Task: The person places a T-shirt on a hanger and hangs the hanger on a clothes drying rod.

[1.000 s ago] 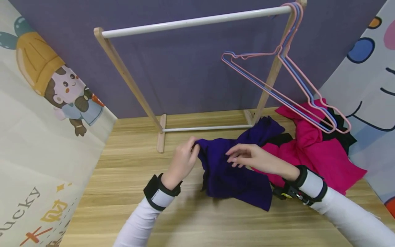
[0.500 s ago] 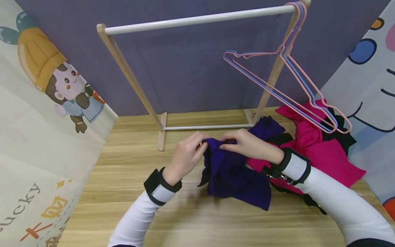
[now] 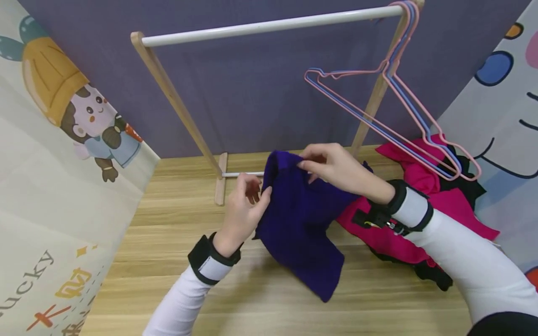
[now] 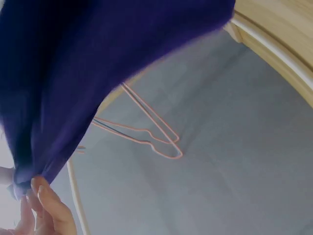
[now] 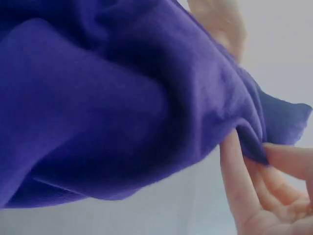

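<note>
A dark purple garment (image 3: 302,210) hangs from the hands above the wood-patterned surface, its folded open edge at the top and a loose corner below. My right hand (image 3: 332,168) pinches its upper edge between thumb and fingers, also plain in the right wrist view, where the fingers (image 5: 234,171) bear against the cloth (image 5: 122,98). At the garment's left edge is my left hand (image 3: 245,205), its thumb over the cloth. In the left wrist view the fingers (image 4: 54,205) meet at a gathered tip of the fabric (image 4: 73,73).
A rack with a white rail (image 3: 269,28) stands behind, against a blue-grey wall. Pink and blue hangers (image 3: 395,70) hang at its right end. Bright pink cloth (image 3: 458,210) lies in a heap at right, with black fabric (image 3: 466,177) around it.
My right hand came in from the right, took the garment's top edge and lifted it. The purple garment now hangs higher and more spread out, with its loose corner lower left than before.
</note>
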`<state>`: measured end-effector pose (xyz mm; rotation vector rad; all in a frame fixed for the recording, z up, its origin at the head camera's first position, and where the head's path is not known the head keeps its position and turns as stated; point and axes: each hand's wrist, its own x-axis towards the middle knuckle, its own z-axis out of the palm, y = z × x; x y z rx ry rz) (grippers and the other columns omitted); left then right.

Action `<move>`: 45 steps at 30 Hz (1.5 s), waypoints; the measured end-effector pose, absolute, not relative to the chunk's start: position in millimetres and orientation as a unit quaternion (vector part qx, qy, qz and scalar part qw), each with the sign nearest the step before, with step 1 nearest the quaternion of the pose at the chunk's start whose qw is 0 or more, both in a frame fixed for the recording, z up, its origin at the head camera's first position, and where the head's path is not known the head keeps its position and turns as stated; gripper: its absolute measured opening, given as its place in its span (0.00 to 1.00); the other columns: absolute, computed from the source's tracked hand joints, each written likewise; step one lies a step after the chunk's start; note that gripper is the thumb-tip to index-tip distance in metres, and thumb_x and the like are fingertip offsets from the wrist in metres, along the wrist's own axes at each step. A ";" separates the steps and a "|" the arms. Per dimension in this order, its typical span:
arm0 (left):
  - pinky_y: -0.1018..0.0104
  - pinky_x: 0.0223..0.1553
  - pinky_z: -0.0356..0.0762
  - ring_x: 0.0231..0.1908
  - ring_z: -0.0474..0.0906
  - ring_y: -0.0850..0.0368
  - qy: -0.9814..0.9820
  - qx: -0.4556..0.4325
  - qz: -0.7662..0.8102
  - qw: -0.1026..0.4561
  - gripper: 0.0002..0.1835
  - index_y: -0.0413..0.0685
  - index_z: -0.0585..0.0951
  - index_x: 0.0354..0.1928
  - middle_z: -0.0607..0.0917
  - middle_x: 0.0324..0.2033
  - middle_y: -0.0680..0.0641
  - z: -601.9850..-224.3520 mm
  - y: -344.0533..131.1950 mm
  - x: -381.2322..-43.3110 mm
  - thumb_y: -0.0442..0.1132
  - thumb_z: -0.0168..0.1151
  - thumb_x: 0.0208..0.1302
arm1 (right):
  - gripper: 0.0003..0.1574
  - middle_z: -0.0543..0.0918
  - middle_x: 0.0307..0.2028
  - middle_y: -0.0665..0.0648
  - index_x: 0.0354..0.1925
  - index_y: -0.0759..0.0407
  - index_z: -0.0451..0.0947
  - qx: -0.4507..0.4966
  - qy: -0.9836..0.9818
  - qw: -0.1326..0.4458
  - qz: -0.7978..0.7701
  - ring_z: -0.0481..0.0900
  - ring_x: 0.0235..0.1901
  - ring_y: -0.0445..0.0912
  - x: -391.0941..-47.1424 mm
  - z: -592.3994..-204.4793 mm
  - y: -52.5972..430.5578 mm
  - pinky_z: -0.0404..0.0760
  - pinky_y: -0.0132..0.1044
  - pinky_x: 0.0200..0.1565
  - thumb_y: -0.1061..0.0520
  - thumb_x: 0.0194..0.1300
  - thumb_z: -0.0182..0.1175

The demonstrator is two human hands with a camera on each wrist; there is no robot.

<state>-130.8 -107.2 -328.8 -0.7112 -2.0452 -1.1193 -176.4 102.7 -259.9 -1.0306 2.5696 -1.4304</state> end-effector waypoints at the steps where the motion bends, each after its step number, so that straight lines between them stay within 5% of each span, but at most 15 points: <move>1: 0.63 0.14 0.69 0.19 0.67 0.59 -0.784 -0.270 -0.433 0.353 0.12 0.39 0.67 0.32 0.71 0.20 0.44 -329.5 -109.3 -130.2 0.29 0.60 0.49 | 0.06 0.79 0.26 0.58 0.33 0.62 0.76 -0.327 0.820 0.004 -0.470 0.78 0.21 0.44 -177.4 -253.3 102.0 0.80 0.38 0.25 0.60 0.60 0.54; 6: 0.61 0.18 0.69 0.21 0.67 0.57 -0.770 -0.263 -0.430 0.391 0.10 0.40 0.68 0.25 0.71 0.20 0.45 -330.2 -120.0 -129.6 0.27 0.61 0.48 | 0.07 0.79 0.27 0.58 0.32 0.67 0.76 -0.311 0.782 -0.034 -0.539 0.79 0.23 0.48 -180.6 -221.4 99.5 0.81 0.34 0.27 0.63 0.59 0.53; 12: 0.53 0.33 0.69 0.35 0.69 0.49 -0.799 -0.217 -0.421 0.370 0.18 0.37 0.69 0.42 0.75 0.34 0.39 -321.0 -131.0 -135.4 0.34 0.63 0.49 | 0.07 0.80 0.29 0.57 0.33 0.69 0.75 -0.276 0.737 -0.047 -0.615 0.78 0.28 0.49 -175.8 -189.5 99.0 0.81 0.33 0.30 0.64 0.59 0.53; 15: 0.55 0.31 0.72 0.33 0.72 0.50 -0.834 -0.196 -0.388 0.341 0.22 0.37 0.68 0.43 0.77 0.32 0.40 -312.5 -134.0 -139.4 0.40 0.64 0.50 | 0.08 0.79 0.31 0.60 0.32 0.71 0.73 -0.274 0.693 -0.050 -0.665 0.77 0.31 0.51 -173.7 -176.0 96.8 0.81 0.34 0.32 0.64 0.59 0.54; 20: 0.54 0.24 0.74 0.25 0.73 0.51 -0.849 -0.220 -0.349 0.331 0.11 0.38 0.72 0.32 0.77 0.23 0.42 -290.9 -134.8 -151.2 0.39 0.61 0.53 | 0.09 0.77 0.33 0.65 0.32 0.76 0.70 -0.274 0.624 -0.046 -0.731 0.76 0.35 0.55 -175.6 -163.4 96.3 0.81 0.38 0.34 0.66 0.57 0.55; 29: 0.60 0.20 0.63 0.19 0.66 0.56 -0.828 -0.201 -0.373 0.367 0.08 0.38 0.72 0.26 0.72 0.17 0.45 -231.6 -149.0 -177.6 0.36 0.55 0.59 | 0.11 0.74 0.36 0.68 0.31 0.80 0.66 -0.261 0.563 -0.047 -0.783 0.75 0.34 0.57 -177.9 -157.0 115.7 0.79 0.43 0.39 0.69 0.56 0.54; 36: 0.68 0.29 0.60 0.25 0.66 0.59 -0.819 -0.145 -0.398 0.388 0.11 0.37 0.74 0.30 0.72 0.22 0.50 -188.5 -152.9 -186.0 0.40 0.52 0.62 | 0.07 0.72 0.37 0.66 0.28 0.76 0.65 -0.253 0.541 -0.047 -0.801 0.73 0.40 0.59 -173.6 -157.2 118.4 0.79 0.43 0.41 0.69 0.59 0.50; 45: 0.61 0.31 0.68 0.28 0.71 0.59 -0.810 -0.210 -0.396 0.379 0.08 0.38 0.76 0.30 0.80 0.26 0.44 -210.0 -151.0 -181.7 0.37 0.53 0.61 | 0.08 0.72 0.32 0.61 0.28 0.72 0.67 -0.216 0.638 -0.055 -0.737 0.76 0.33 0.48 -166.9 -196.0 136.0 0.80 0.37 0.34 0.66 0.58 0.53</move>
